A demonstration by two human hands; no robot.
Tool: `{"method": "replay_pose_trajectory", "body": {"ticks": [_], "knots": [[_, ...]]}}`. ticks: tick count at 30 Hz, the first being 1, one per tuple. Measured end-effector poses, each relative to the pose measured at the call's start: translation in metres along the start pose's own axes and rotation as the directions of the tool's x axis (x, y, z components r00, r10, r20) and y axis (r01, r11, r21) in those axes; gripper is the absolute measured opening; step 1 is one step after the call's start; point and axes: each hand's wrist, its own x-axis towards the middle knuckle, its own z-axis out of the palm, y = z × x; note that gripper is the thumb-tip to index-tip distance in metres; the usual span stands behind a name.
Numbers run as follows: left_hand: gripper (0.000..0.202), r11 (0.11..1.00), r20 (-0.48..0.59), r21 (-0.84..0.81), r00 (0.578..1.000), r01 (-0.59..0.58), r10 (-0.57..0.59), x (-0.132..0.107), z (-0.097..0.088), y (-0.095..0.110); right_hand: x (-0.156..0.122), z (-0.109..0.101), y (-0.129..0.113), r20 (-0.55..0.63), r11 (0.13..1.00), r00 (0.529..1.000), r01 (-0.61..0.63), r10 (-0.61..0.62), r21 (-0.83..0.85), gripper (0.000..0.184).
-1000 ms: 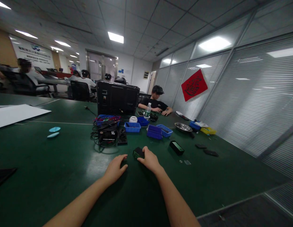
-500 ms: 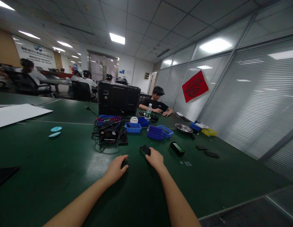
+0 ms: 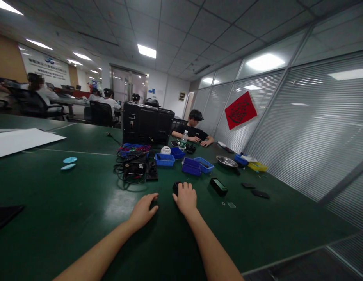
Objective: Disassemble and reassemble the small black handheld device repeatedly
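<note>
My right hand [image 3: 185, 198] lies over a small black box [image 3: 176, 187] on the green table. Its fingers curve across the top and the thumb is at the near left side, so much of the box is hidden. My left hand [image 3: 143, 210] rests on the tabletop to the left, holding nothing, thumb and fingers apart. Right of my right hand stands a similar black box with a green panel [image 3: 218, 186]. Close to that one lie a small pale ring [image 3: 223, 203] and a thin clear square [image 3: 231, 205].
Ahead are a black power unit with tangled cables [image 3: 134, 169], blue bins [image 3: 164, 160], a purple-blue box [image 3: 191, 166] and a bottle [image 3: 183, 140]. A metal pan [image 3: 226, 161], yellow tray [image 3: 257, 166] and flat black pieces [image 3: 260, 194] are rightward. A co-worker [image 3: 194, 130] sits opposite.
My right hand has shifted left and over the black box, from gripping its right end to covering its top. My left hand has stayed in place.
</note>
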Motion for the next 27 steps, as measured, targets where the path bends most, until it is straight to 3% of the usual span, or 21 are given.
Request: {"method": "replay_pose_trajectory", "body": {"ticks": [5,13,18,21,27], "knots": [[0.044,1.000,0.001,-0.013,1.000,0.016,-0.016,0.000,0.000,0.000,0.003,-0.002,0.004,0.003,0.993,1.000,-0.017,0.017,0.118,0.025],[0.043,0.999,0.009,-0.036,1.000,0.028,-0.027,-0.001,-0.003,0.002,0.015,0.012,0.034,0.097,0.861,0.958,-0.287,0.272,0.419,0.023],[0.043,0.999,0.019,-0.030,0.999,0.043,-0.042,-0.001,-0.004,0.003,0.023,0.031,0.043,0.255,0.759,0.948,-0.306,0.189,0.575,0.032],[0.043,0.999,0.009,-0.031,1.000,0.022,-0.022,-0.001,-0.004,0.003,0.021,0.037,0.035,0.271,0.631,0.955,-0.283,0.118,0.723,0.031],[0.049,0.995,-0.015,-0.089,0.999,0.034,-0.035,0.002,0.000,-0.002,0.004,0.037,-0.004,0.421,0.218,0.901,-0.392,-0.108,0.894,0.039]]}}
